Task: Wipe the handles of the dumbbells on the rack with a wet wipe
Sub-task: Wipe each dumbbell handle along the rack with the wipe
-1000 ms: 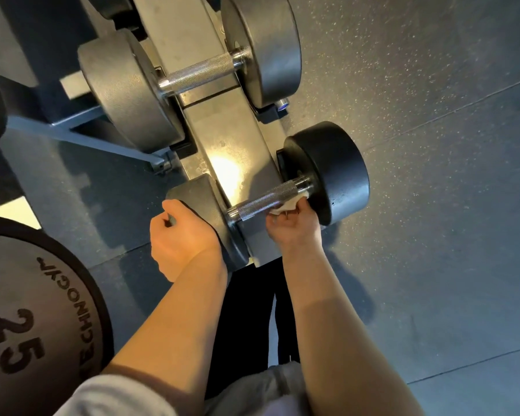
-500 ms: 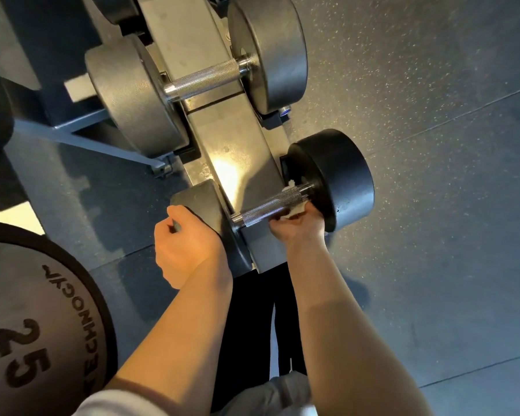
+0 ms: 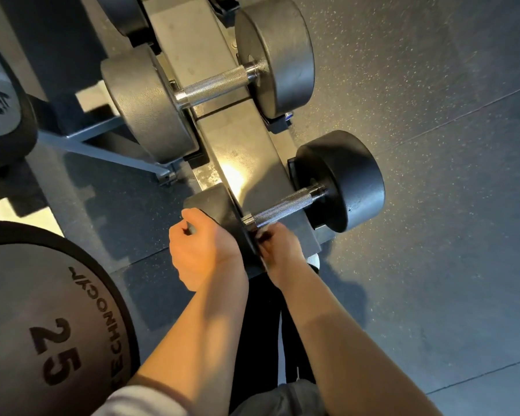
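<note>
The nearest dumbbell (image 3: 344, 181) lies across the rack (image 3: 252, 145), with black heads and a knurled steel handle (image 3: 285, 208). My left hand (image 3: 198, 247) grips the edge of its left head. Under the handle's left end, my right hand (image 3: 282, 250) has its fingers curled close against the steel. The wet wipe is hidden inside that hand. Higher on the rack sits a second dumbbell (image 3: 146, 106) with grey heads and a bare handle (image 3: 216, 85).
A large plate marked 25 (image 3: 42, 325) fills the lower left, and another plate (image 3: 0, 115) sits at the left edge. A grey rack strut (image 3: 102, 151) crosses the floor. Speckled rubber flooring (image 3: 433, 235) spreads to the right. My dark trouser legs stand below the rack.
My right hand has slid along the near dumbbell's handle from its right end to its left end, and the white wipe has gone out of sight. The left hand keeps its grip.
</note>
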